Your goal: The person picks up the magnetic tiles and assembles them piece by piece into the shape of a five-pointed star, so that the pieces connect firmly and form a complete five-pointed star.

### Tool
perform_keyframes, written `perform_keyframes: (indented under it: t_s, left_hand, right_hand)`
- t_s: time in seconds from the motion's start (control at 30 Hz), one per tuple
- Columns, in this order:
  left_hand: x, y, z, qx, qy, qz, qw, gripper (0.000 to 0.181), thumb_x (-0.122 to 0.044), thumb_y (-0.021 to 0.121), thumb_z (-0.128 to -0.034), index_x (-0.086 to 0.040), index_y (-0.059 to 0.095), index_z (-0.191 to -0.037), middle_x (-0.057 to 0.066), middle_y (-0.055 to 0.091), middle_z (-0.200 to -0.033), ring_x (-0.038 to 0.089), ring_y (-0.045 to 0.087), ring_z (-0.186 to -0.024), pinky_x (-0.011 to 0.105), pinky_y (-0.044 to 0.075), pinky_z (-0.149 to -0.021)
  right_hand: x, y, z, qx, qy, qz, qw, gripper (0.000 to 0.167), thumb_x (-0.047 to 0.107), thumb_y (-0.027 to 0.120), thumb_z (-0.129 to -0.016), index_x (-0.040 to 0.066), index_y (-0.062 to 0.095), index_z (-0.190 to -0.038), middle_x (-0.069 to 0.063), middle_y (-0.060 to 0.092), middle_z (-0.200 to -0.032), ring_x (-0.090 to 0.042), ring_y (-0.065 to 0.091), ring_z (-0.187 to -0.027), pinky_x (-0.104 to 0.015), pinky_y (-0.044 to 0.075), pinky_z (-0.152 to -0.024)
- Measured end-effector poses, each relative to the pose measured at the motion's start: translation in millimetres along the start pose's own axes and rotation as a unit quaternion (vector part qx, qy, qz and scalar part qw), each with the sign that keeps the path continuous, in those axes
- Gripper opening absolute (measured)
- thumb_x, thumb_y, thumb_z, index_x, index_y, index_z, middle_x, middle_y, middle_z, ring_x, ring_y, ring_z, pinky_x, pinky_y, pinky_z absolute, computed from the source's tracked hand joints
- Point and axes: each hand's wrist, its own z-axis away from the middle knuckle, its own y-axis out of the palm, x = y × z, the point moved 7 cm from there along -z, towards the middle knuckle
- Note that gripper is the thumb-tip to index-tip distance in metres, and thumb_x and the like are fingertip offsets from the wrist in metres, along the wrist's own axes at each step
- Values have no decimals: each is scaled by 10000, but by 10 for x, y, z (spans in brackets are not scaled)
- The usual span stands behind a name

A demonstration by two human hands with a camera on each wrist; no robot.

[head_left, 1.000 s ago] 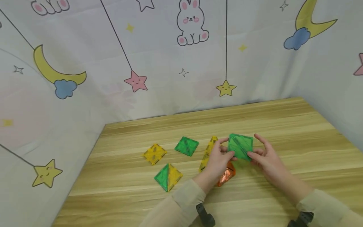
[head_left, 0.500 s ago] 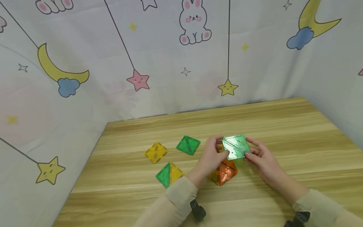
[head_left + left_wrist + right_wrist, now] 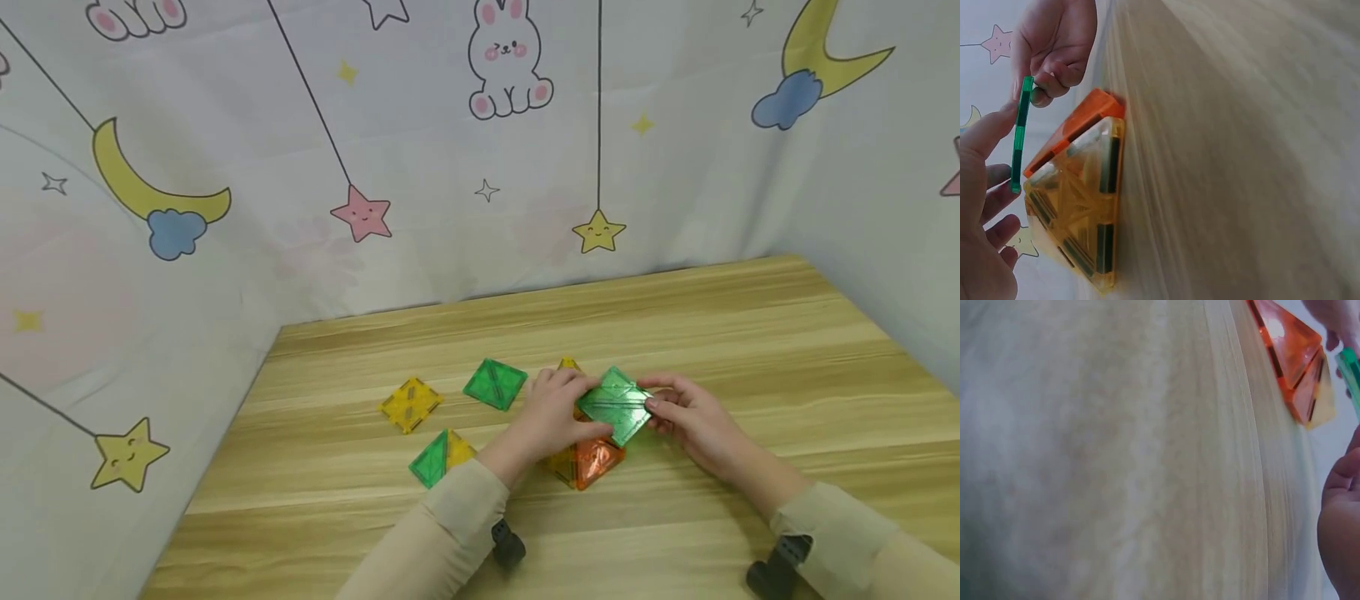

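Note:
In the head view, two green triangular magnetic tiles (image 3: 617,406) sit edge to edge as a square, held above the table. My right hand (image 3: 690,417) pinches the square's right corner between thumb and fingers. On its left side, my left hand (image 3: 551,417) holds it with the thumb at the lower edge and the fingers at the upper left. Just below stands a raised build of orange tiles (image 3: 597,461) and yellow tiles (image 3: 1079,194), partly hidden by my left hand and the green square. In the left wrist view the green square shows edge-on, apart from the build.
To the left on the wooden table (image 3: 712,325) lie a yellow tile square (image 3: 410,405), a green tile square (image 3: 495,383) and a green-and-yellow square (image 3: 435,460), partly covered by the left sleeve. A printed cloth (image 3: 420,150) hangs behind the table.
The green square has turned and come lower and slightly left, over the orange and yellow build. My left hand has shifted left and spread its grip on the square; my right hand still pinches it.

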Motion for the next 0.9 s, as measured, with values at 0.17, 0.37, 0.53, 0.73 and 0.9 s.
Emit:
perform_keyframes:
  t_s: [0.17, 0.37, 0.53, 0.73, 0.9]
  left_hand:
    - [15, 38, 8, 74, 33, -190, 9998, 632, -555, 660, -797, -220, 547, -1321, -48, 514, -1252, 156, 406, -1054, 330, 299, -828]
    - [21, 86, 13, 135, 51, -271, 9995, 611, -571, 656, -791, -227, 576, -1290, -59, 523, -1231, 168, 400, -1089, 351, 278, -832]
    - [46, 113, 23, 72, 17, -361, 9993, 516, -559, 653, -802, -251, 624, -1214, -77, 536, -1204, 161, 403, -1065, 320, 268, -786]
    - [85, 107, 55, -48, 208, -253, 9995, 472, -522, 648, -827, -236, 627, -1202, -53, 546, -1209, 169, 420, -1025, 313, 298, -811]
    - [228, 19, 96, -244, 73, 231, 9994, 488, -472, 658, -842, -187, 605, -1234, -7, 542, -1225, 216, 428, -1091, 355, 325, -835]
  right_hand:
    - [-49, -10, 5, 90, 162, -3, 9998, 212, 31, 539, -936, 124, 579, -1122, -15, 598, -874, -85, 578, -743, -204, 473, -641]
    - [-84, -21, 18, 145, 297, -28, 9994, 193, 41, 528, -945, 88, 587, -1122, -10, 599, -883, -89, 579, -748, -210, 476, -647]
    - [-88, -34, 21, 145, 468, 179, 9986, 258, 80, 520, -961, -53, 528, -1182, 2, 599, -931, -93, 561, -765, -219, 478, -667]
    - [-103, -68, -4, 56, 797, 2199, 9722, 431, 230, 609, -922, -53, 512, -1232, -82, 580, -893, -152, 536, -736, -265, 460, -616]
    - [-104, -79, -6, 32, 777, 2603, 9624, 415, 235, 620, -914, -24, 532, -1226, -116, 579, -852, -169, 533, -711, -278, 458, -599]
